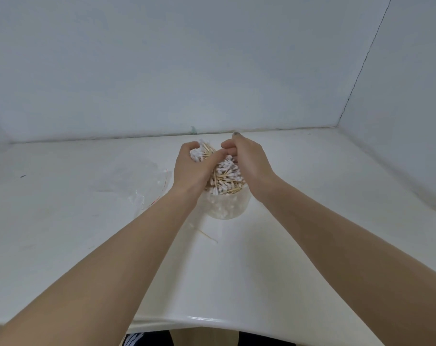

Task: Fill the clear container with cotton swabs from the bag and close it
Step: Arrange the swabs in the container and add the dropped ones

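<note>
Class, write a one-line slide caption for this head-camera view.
Both hands, left and right, gather cotton swabs over the clear container on a white table.

Both hands crowd the container [224, 206] mouth; the crumpled bag [147, 186] lies just left, a stray swab [208, 236] in front (near side), walls [212, 66] behind and right.

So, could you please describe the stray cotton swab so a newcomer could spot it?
On the white table, find the clear container between the forearms. Just in front of it, toward the person, one wooden-stemmed swab lies flat and alone, unlike the swabs heaped in the container.
</note>
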